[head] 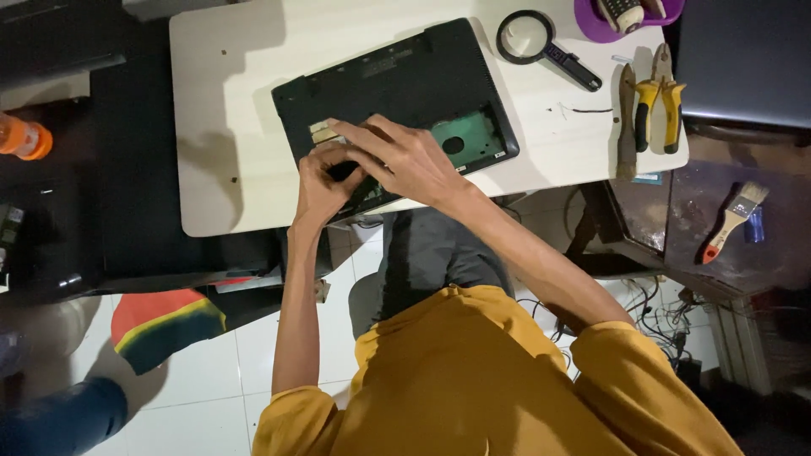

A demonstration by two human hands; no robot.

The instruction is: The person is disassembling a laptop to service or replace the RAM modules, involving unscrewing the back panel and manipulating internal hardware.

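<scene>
A black laptop [405, 84] lies upside down on a small pale table [228, 101], with an opened bay showing a green board [469, 139] at its near right corner. My left hand [319, 186] presses its fingertips into an open compartment at the laptop's near edge. My right hand [405, 156] lies across the same spot, fingers stretched left over a small pale part [323, 131]. Whether either hand grips anything is hidden by the fingers.
A black magnifying glass [541, 46] lies right of the laptop. Yellow-handled pliers [661, 97] and a slim tool [626, 118] rest at the table's right end, below a purple bowl [625, 17]. A paintbrush [733, 218] lies on a lower glass surface. An orange bottle [25, 138] sits far left.
</scene>
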